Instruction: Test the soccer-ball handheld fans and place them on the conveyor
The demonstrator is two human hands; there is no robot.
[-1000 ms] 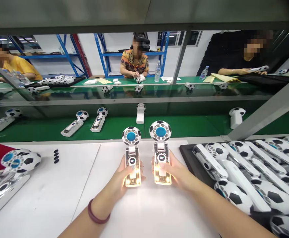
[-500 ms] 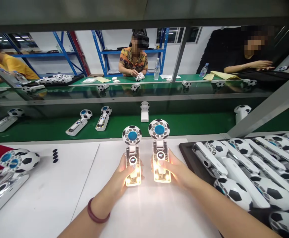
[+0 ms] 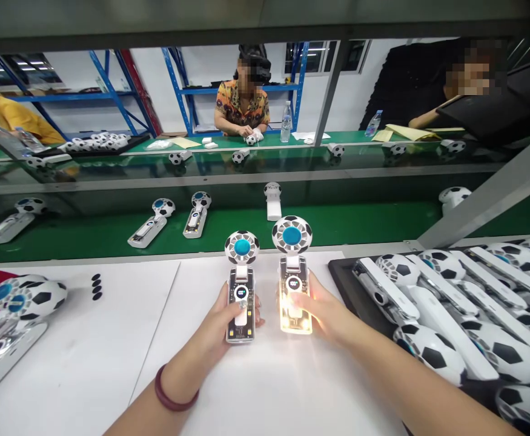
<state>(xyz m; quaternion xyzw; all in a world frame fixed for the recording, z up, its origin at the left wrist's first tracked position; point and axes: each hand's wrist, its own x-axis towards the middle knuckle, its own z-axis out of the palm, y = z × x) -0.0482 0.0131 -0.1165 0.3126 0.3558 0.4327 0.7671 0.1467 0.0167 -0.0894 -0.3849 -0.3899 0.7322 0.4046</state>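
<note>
My left hand (image 3: 221,318) is wrapped round a football-headed device (image 3: 241,290), its thumb on the clear front; the round display reads 100 and its lamps are unlit. Beside it, my right hand (image 3: 331,309) grips a second such device (image 3: 294,281), with the thumb on the front below a display reading 100. Warm light glows from this one's lower body. Both devices stand upright with their black-and-white heads and blue centres at the top, a small gap between them. Below them lies a white work surface (image 3: 265,387).
At right, a black tray (image 3: 344,281) holds several similar devices. More devices (image 3: 14,312) lie at left near several black discs (image 3: 96,286). Others rest on the green conveyor (image 3: 232,227) behind a metal post (image 3: 487,188). People sit across it.
The lamps of the device in my left hand have gone from lit to unlit. Devices on the near green belt have shifted slightly right. A dark tray at the far right has been raised.
</note>
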